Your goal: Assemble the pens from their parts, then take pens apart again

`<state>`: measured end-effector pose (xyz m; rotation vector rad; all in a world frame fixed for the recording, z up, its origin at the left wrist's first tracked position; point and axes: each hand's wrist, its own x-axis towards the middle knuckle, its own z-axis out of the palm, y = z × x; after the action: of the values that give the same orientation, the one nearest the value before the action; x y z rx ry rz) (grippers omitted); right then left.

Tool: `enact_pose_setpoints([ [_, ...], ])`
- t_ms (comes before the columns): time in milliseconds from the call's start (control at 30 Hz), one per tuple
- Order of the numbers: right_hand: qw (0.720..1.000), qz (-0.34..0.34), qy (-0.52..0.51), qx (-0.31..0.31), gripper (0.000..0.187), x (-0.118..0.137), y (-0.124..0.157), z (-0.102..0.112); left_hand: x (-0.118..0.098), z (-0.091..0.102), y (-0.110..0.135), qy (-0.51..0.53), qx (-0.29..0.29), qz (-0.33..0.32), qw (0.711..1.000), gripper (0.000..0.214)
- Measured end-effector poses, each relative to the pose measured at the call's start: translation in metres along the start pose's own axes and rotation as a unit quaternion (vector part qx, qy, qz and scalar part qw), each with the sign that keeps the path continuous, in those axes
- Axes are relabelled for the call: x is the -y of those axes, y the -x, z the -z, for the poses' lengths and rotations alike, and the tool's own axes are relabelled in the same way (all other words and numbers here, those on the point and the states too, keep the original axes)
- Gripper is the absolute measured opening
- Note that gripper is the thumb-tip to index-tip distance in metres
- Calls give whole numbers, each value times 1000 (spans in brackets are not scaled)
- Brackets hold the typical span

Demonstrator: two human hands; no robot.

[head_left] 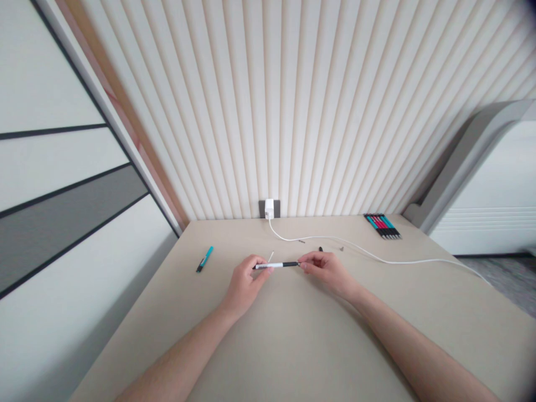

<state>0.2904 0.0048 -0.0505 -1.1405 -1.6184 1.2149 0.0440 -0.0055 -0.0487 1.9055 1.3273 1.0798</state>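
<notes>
A black-and-white pen (276,265) lies level above the beige tabletop (293,346), held across the middle of the view. My left hand (245,282) grips its white end. My right hand (326,269) pinches its black end between thumb and fingertips. A thin pale stick (271,257), perhaps a refill, rises just behind the pen near my left fingers; I cannot tell whether it touches them. Several tiny dark parts (320,248) lie on the table beyond my right hand.
A teal pen (205,259) lies left of my hands. A row of several teal and red pens (382,225) sits at the far edge. A white charger (269,209) is plugged into the wall, and its white cable (377,257) runs across the table and off the right edge.
</notes>
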Motion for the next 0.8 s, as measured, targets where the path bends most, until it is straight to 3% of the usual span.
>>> enact_pose_setpoints([
  [233, 1000, 12, -2, 3, 32, -3, -1, 1, -3, -1, 1, 156, 24, 96, 983, 23],
  [600, 1000, 9, -10, 3, 30, 0, 1, 0, 2, -3, 2, 176, 9, 126, 976, 25],
  [800, 1000, 9, -6, 2, 31, 0, 1, 0, 0, -4, 2, 183, 23, 111, 977, 27],
])
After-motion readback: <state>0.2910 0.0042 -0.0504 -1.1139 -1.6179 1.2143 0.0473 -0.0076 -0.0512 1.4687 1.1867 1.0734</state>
